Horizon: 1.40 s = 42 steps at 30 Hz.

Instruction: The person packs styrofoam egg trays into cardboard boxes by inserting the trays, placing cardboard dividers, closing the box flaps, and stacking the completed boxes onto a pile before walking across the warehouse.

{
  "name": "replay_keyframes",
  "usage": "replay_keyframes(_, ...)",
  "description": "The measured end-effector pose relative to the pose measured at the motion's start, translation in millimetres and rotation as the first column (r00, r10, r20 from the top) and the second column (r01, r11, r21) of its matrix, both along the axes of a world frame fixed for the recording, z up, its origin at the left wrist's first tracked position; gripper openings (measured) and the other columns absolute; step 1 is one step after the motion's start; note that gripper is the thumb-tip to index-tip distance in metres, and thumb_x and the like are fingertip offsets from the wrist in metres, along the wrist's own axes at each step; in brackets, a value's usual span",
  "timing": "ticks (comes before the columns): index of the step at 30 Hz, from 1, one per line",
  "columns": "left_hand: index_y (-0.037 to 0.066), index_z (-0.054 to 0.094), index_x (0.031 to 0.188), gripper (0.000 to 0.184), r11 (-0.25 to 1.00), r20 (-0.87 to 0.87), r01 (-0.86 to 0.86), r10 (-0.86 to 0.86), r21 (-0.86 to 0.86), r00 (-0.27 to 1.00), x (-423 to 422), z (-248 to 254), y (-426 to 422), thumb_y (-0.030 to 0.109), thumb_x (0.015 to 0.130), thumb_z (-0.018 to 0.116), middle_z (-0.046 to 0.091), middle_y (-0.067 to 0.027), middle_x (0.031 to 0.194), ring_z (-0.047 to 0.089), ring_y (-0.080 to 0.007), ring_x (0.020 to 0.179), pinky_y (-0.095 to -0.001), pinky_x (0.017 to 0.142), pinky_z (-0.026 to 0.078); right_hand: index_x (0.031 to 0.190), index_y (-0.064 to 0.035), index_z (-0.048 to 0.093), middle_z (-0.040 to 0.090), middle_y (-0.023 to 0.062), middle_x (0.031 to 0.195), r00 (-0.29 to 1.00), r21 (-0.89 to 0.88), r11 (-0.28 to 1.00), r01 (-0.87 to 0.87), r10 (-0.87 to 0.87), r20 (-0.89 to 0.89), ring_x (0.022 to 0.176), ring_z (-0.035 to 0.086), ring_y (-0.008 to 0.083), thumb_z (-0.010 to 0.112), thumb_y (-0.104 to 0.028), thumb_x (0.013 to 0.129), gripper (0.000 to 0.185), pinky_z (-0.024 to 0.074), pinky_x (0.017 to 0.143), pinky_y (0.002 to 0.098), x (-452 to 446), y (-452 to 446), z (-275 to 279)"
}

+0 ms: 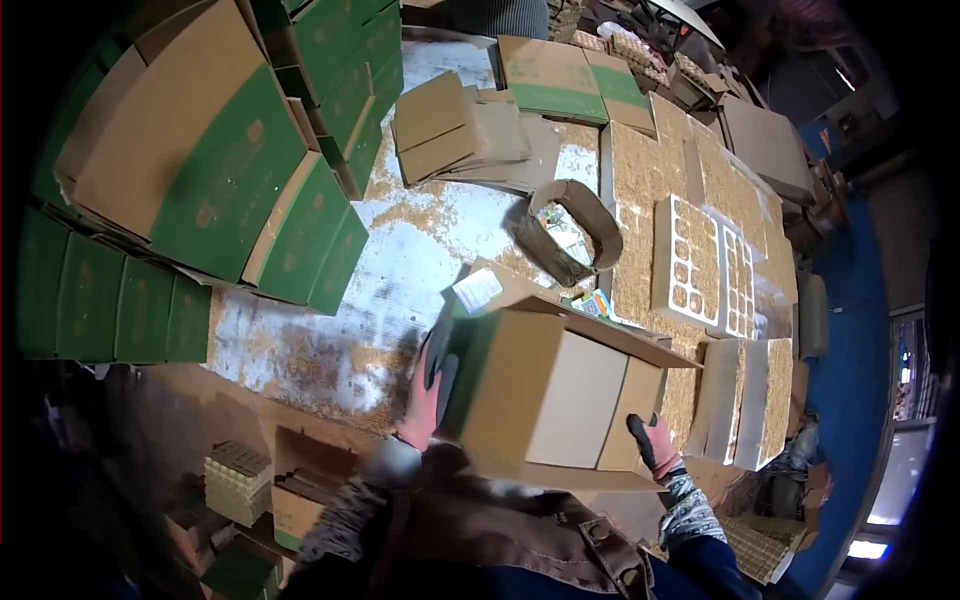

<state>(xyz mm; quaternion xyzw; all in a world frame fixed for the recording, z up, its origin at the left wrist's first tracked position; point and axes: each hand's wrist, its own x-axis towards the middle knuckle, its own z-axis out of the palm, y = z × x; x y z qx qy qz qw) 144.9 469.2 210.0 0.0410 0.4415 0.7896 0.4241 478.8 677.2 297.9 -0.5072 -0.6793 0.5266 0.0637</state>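
Note:
An open cardboard box (560, 390) with green sides is tilted in front of me at the near edge of the table. Inside it a pale grey sheet lies between brown cardboard parts. My left hand (424, 396), in a pink and dark glove, is wrapped against the box's green left side. On the right, my right hand (655, 443), gloved the same way, grips the box's near right edge, with its dark thumb over the rim. A white label (478, 290) shows on a flap at the far left of the box.
Green and brown boxes (220, 160) are stacked at the left. Flat cardboard pieces (470, 135) lie at the back. An oval cardboard ring (530, 240) surrounds small printed papers. White trays (690, 265) with sawdust-like material stand at the right. Egg trays (238, 482) sit below the table.

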Motion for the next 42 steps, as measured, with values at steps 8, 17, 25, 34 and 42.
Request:
replay_keyframes(8, 0.001, 0.036, 0.135, 0.050, 0.957, 0.145, 0.290, -0.289, 0.011, 0.946, -13, -30, -20, 0.012, 0.090, 0.052, 0.038, -0.0087, 0.138, 0.037, -0.0150, 0.124, -0.0263, 0.104, 0.027, 0.104, -0.0006, 0.057, 0.053, 0.0019, 0.073, 0.940, -0.055, 0.961, -0.272, 0.277, 0.198, 0.065, 0.048, 0.0119, 0.055, -0.043, 0.088, 0.045, 0.0429, 0.060, 0.0300, -45, 36, 29)
replay_keyframes(17, 0.003, 0.031, 0.138, 0.060, 0.933, -0.573, 0.344, -0.339, -0.104, 0.746, -12, 9, -24, 0.030, 0.090, 0.055, 0.034, -0.0087, 0.143, 0.025, -0.0205, 0.134, -0.0325, 0.111, 0.013, 0.122, -0.0006, 0.048, 0.058, 0.0069, 0.109, 0.979, -0.481, 0.875, 0.052, -0.139, -0.147, 0.096, 0.053, 0.0120, 0.045, -0.042, 0.094, 0.050, 0.0433, 0.086, 0.0285, -15, 25, 1)
replay_keyframes(25, 0.003, 0.036, 0.136, 0.060, 0.994, -0.687, 0.000, 0.073, 0.106, 0.723, -93, 120, -1, 0.017, 0.083, 0.060, 0.037, -0.0125, 0.138, 0.037, -0.0182, 0.126, -0.0352, 0.103, 0.033, 0.123, 0.0036, 0.047, 0.058, 0.0105, 0.113, 0.903, -0.154, 0.981, -0.114, 0.038, -0.427, 0.099, 0.057, 0.0212, 0.039, -0.022, 0.096, 0.038, 0.0456, 0.085, 0.0319, -130, 81, 56)
replay_keyframes(34, 0.003, 0.050, 0.123, 0.032, 0.970, -0.482, -0.119, 0.209, 0.211, 0.851, -260, 5, 86, 0.007, 0.092, 0.043, 0.054, -0.0088, 0.121, 0.056, -0.0200, 0.102, -0.0329, 0.086, 0.047, 0.131, -0.0015, 0.036, 0.060, 0.0162, 0.108, 0.839, -0.153, 0.988, -0.012, -0.074, -0.540, 0.098, 0.058, 0.0276, 0.046, -0.030, 0.091, 0.050, 0.0453, 0.085, 0.0340, -328, 197, -2)
replay_keyframes(42, 0.009, 0.034, 0.136, 0.056, 0.890, 0.098, -0.454, 0.456, -0.038, 0.885, -261, -101, 165, 0.039, 0.091, 0.049, 0.044, -0.0068, 0.133, 0.045, -0.0234, 0.118, -0.0369, 0.101, 0.033, 0.138, -0.0059, 0.027, 0.061, 0.0213, 0.103, 0.898, 0.234, 0.971, -0.047, 0.143, -0.415, 0.097, 0.059, 0.0332, 0.053, -0.037, 0.086, 0.066, 0.0450, 0.086, 0.0359, -377, 187, -70)
